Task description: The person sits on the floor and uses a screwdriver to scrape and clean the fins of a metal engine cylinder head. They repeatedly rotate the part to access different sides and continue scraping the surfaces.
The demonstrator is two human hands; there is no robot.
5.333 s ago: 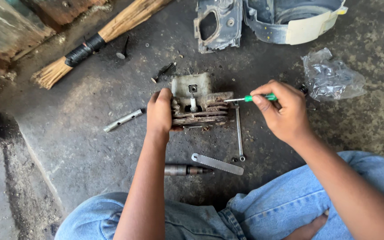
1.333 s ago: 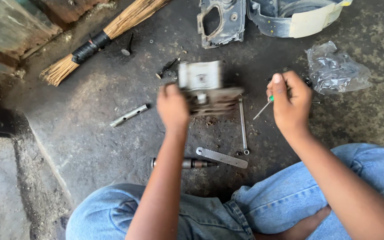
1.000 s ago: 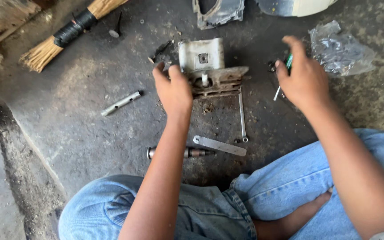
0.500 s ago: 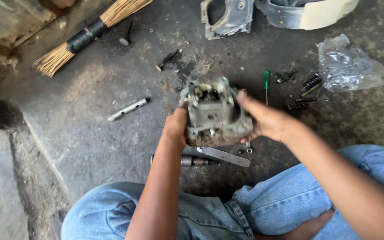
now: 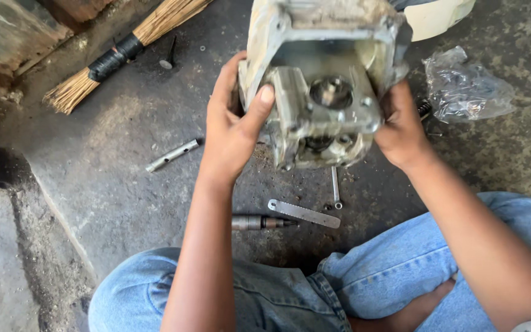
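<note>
Both hands grip a grimy metal engine block (image 5: 324, 80), lifted off the floor (image 5: 124, 129) and held close to the camera. The left hand (image 5: 232, 126) clasps its left edge, thumb pressed on the front face; the right hand (image 5: 401, 126) wraps the right edge, fingers hidden behind. The block's top runs past the upper frame edge. Below it the floor carries a flat steel bar (image 5: 304, 213), a thin wrench (image 5: 335, 187) and a short dark shaft (image 5: 259, 222), all just ahead of the jeans (image 5: 401, 270). A tube (image 5: 173, 155) lies left of the left wrist, with open floor around it. A broom (image 5: 115, 55) lies far left; a plastic bag (image 5: 465, 89) sits right.
</note>
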